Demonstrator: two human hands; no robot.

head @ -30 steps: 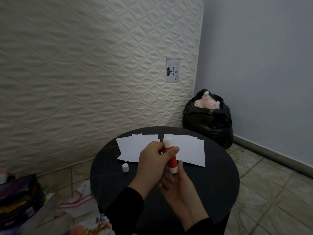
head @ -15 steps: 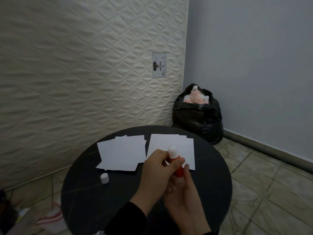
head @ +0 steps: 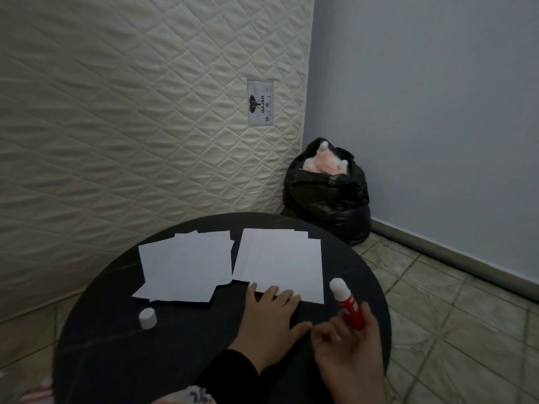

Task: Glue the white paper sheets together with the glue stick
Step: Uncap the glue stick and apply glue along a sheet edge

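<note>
Left hand (head: 272,322) flat, fingers spread on paper stack (head: 280,263); right hand (head: 350,351) grips uncapped glue stick (head: 347,304) — round black table (head: 204,345), tiled floor (head: 455,316).

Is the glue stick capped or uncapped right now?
Uncapped. The glue stick in the right hand shows its bare white tip, and its white cap stands apart on the table.
</note>
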